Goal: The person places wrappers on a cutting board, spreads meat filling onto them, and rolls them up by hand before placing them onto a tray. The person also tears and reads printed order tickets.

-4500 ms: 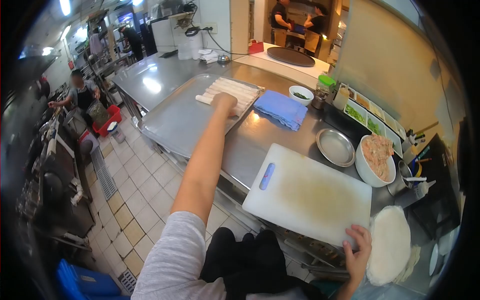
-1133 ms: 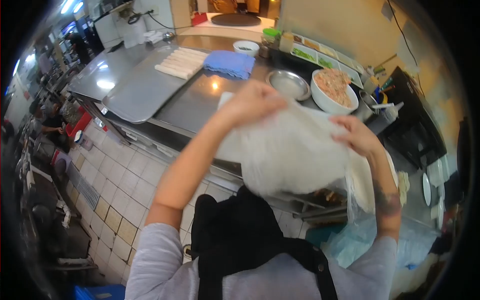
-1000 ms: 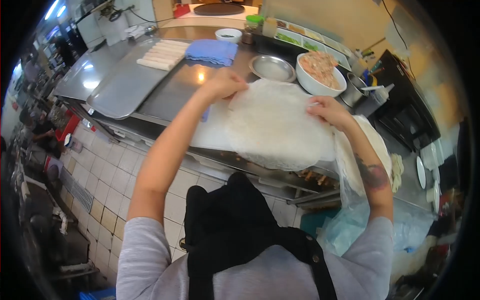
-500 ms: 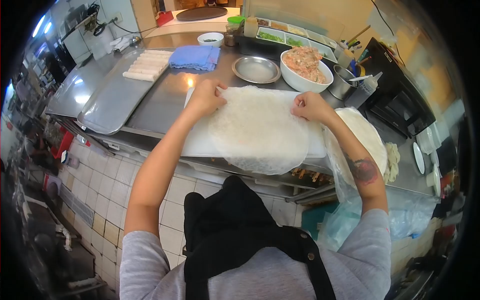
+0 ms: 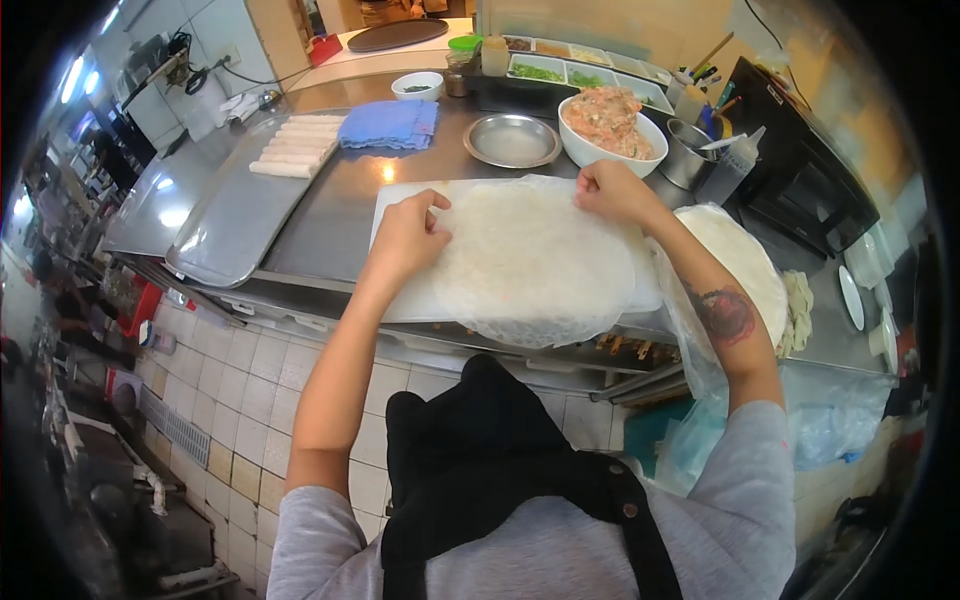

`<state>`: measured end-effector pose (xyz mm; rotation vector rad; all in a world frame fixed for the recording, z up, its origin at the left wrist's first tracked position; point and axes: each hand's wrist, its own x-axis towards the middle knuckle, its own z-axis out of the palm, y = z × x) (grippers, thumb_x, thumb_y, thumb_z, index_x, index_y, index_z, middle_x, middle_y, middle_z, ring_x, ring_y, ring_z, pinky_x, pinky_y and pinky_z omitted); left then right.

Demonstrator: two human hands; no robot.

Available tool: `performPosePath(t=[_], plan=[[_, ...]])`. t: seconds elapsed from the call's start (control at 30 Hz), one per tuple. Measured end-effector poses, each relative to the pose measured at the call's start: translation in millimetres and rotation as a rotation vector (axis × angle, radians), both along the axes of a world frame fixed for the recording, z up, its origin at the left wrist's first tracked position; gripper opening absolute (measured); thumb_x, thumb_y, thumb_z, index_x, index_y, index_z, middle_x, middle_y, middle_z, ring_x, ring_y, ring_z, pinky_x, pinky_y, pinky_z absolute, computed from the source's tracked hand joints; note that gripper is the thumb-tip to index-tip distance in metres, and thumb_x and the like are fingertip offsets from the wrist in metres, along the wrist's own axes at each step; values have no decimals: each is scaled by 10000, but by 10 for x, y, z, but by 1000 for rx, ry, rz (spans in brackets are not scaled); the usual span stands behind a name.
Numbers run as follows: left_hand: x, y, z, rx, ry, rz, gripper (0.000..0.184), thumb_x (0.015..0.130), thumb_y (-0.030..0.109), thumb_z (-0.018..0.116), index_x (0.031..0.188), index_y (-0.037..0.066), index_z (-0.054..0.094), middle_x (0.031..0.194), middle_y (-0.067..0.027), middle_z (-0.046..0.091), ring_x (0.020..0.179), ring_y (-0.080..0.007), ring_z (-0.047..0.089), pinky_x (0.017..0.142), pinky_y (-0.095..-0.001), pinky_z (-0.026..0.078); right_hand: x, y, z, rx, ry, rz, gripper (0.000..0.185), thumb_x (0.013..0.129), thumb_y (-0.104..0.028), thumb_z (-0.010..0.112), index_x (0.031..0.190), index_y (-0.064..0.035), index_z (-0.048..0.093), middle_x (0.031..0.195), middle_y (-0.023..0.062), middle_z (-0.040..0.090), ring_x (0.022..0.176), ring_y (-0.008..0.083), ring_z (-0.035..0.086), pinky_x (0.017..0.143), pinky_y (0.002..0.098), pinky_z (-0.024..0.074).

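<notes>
A thin, translucent round wrapper sheet [image 5: 535,265] lies over the white cutting board [image 5: 405,290], its lower edge drooping past the board's front. My left hand [image 5: 412,238] is beside the wrapper's left edge, its thumb and index finger curled but apart, with nothing visible between them. At the upper right edge my right hand [image 5: 615,192] has its fingers pinched together on the wrapper. Right of the board lies a stack of pale round wrappers [image 5: 735,262], partly in clear plastic and partly behind my right forearm.
Behind the board stand a shallow metal dish [image 5: 512,140] and a white bowl [image 5: 645,160] heaped with pinkish filling. Several white rolls [image 5: 295,145] lie on a metal tray [image 5: 235,225] at left, near a folded blue cloth [image 5: 388,124]. A black microwave [image 5: 800,190] stands at right.
My left hand has moved down slightly and its fingers have parted from the wrapper. My right hand has moved slightly up and left. The wrapper now lies flatter, shifted a little right.
</notes>
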<state>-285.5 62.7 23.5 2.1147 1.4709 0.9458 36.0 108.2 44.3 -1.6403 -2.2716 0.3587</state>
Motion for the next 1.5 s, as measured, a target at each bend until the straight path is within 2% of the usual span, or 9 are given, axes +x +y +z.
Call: performPosePath(t=[0.1, 0.23, 0.37, 0.47, 0.63, 0.73, 1.03, 1.3, 1.5], plan=[[117, -306, 127, 10, -97, -10, 329, 732, 51, 743, 1055, 38, 680, 734, -116, 630, 653, -217, 617, 654, -337, 507, -84, 89, 2, 173, 94, 57, 150, 774, -149, 678, 849, -20, 691, 752, 166, 684, 715, 304, 673, 680, 391, 518], [25, -189, 436, 320, -170, 120, 314, 759, 33, 729, 1069, 51, 684, 719, -86, 610, 649, -173, 585, 622, -329, 498, -170, 105, 578, 708, 102, 120, 79, 839, -91, 654, 886, -28, 650, 785, 59, 665, 779, 156, 632, 706, 307, 493], [-77, -225, 997, 458, -404, 88, 334, 768, 9, 715, 1098, 46, 676, 744, -43, 628, 698, -135, 580, 653, -323, 493, -109, -137, 1027, 561, 472, 130, 77, 835, -57, 646, 908, -34, 652, 856, 28, 662, 887, 118, 623, 786, 281, 488], [-114, -475, 975, 484, -287, -44, 354, 760, 15, 724, 1109, 39, 671, 782, -23, 651, 725, -127, 576, 727, -321, 492, 143, -295, 875, 428, 604, 174, 119, 803, -26, 643, 922, -27, 653, 892, 21, 667, 841, 133, 624, 790, 288, 503], [31, -959, 156, 356, -18, -305, 262, 667, -35, 739, 908, 53, 686, 876, -68, 672, 839, -231, 643, 817, -341, 495, 414, -578, 113, 109, 456, 171, 182, 779, 55, 629, 898, -72, 681, 1016, 28, 625, 998, 128, 589, 862, 274, 465], [162, -1149, -60, 369, 104, -390, 304, 643, -31, 756, 923, 61, 684, 887, -77, 664, 855, -275, 629, 806, -368, 495, 415, -746, -110, 17, 421, 214, 220, 757, 87, 623, 874, -82, 702, 1035, 40, 596, 1009, 160, 583, 877, 286, 464], [136, -1153, 99, 35, -97, -516, 323, 708, 56, 798, 1010, 26, 688, 969, -114, 684, 954, -305, 648, 859, -374, 504, 343, -588, 38, 32, 135, 204, 146, 715, 30, 672, 828, -53, 708, 927, 86, 630, 926, 230, 627, 837, 332, 494], [37, -212, 19, 293, 86, -412, 283, 787, 80, 733, 1062, 36, 683, 1239, -138, 644, 1222, -334, 566, 1023, -380, 449, 318, -360, 245, -156, -135, 221, 157, 739, 30, 659, 869, -39, 714, 874, 108, 672, 820, 280, 655, 759, 357, 526], [38, 140, 127, 98, 513, -390, 474, 908, 297, 642, 1351, 153, 557, 1544, -47, 382, 1447, -357, 285, 1096, -670, 268, 221, -200, 289, 121, -156, 161, 288, 763, -55, 679, 1049, -40, 705, 983, 176, 701, 953, 337, 668, 844, 410, 522]])
